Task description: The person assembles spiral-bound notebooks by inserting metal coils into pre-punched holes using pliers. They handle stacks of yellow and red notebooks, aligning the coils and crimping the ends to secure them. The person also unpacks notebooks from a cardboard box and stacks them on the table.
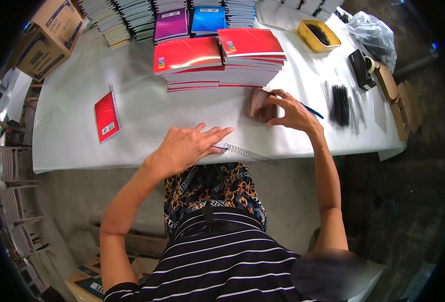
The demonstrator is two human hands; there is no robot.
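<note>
My left hand (184, 144) is near the front edge of the table, index finger stretched to the right. Between its thumb and fingers lies the end of a thin dark wire coil (247, 152), which runs off to the right; a small dark tip shows there too. The palm hides the rest. My right hand (294, 111), wearing a ring, curls its thumb and fingers over the right side of a brown block-like thing (256, 104), whose kind I cannot make out. A blue pen (313, 111) sticks out beside that hand.
Two stacks of red notebooks (187, 54) stand ahead, with purple (171, 24) and blue notebooks (208, 20) behind. One red spiral notebook (107, 117) lies left. Black coils (339, 105), a yellow tub (319, 36) and a tape box (361, 69) are right; a carton (49, 43) stands far left.
</note>
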